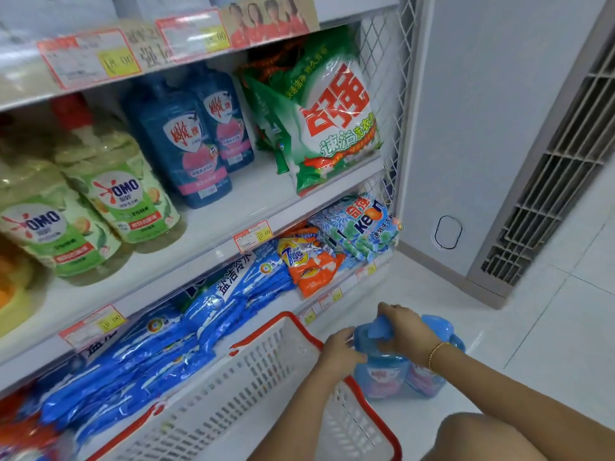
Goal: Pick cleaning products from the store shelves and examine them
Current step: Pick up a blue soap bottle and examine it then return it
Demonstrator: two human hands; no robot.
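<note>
A twin pack of blue detergent bottles (396, 371) stands on the white floor, to the right of a white basket with a red rim (293, 319). My right hand (407, 331) is closed around the blue handle at the top of the pack. My left hand (339, 352) presses against the pack's left side, by the shoulder of the near bottle. More bottles of the same dark blue kind (179, 141) stand on the middle shelf.
Yellow-green OMO bottles (113, 194) and green-white powder bags (329, 121) fill the middle shelf. Blue pouches (159, 341), orange bags (309, 261) and light blue bags (362, 224) lie on the lower shelf. A white wall and vent grille (559, 168) stand at right. My bare knee (482, 440) is at bottom right.
</note>
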